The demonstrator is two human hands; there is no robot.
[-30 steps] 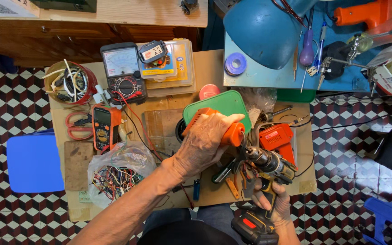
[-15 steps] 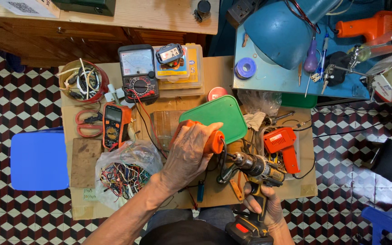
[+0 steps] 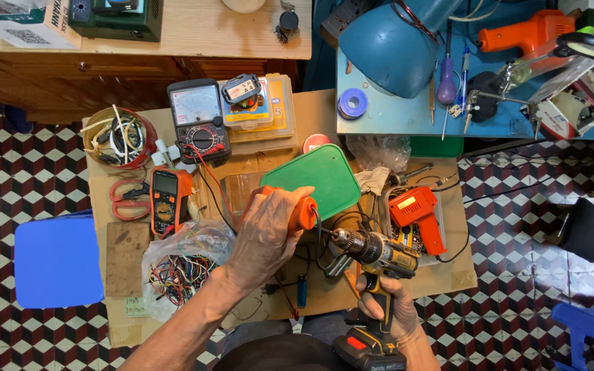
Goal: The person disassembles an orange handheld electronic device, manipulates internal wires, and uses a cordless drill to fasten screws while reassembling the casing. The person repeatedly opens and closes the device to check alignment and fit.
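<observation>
Left hand (image 3: 266, 237) grips an orange plastic tool handle (image 3: 302, 209) over the cluttered cardboard tabletop (image 3: 324, 292), right hand (image 3: 388, 312) clasps the yellow-black cordless drill (image 3: 376, 255), whose bit could slip off the handle

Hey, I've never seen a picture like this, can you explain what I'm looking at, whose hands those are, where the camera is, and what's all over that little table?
There is no machine here. The camera sits on a person's head and looks straight down, so the two bare hands at the bottom are that person's own.

The left hand has its grip closed around an orange handle. The right hand holds a cordless drill, whose tip points toward that handle.

They work over a small cardboard-covered table on a checkered floor. On it lie a green lid, an orange meter, a grey dial meter, red scissors, a bowl of wires, a clear bag of coloured wires and an orange soldering gun.

A blue stool stands to the left, and a blue bench with a lamp is at the upper right.
</observation>
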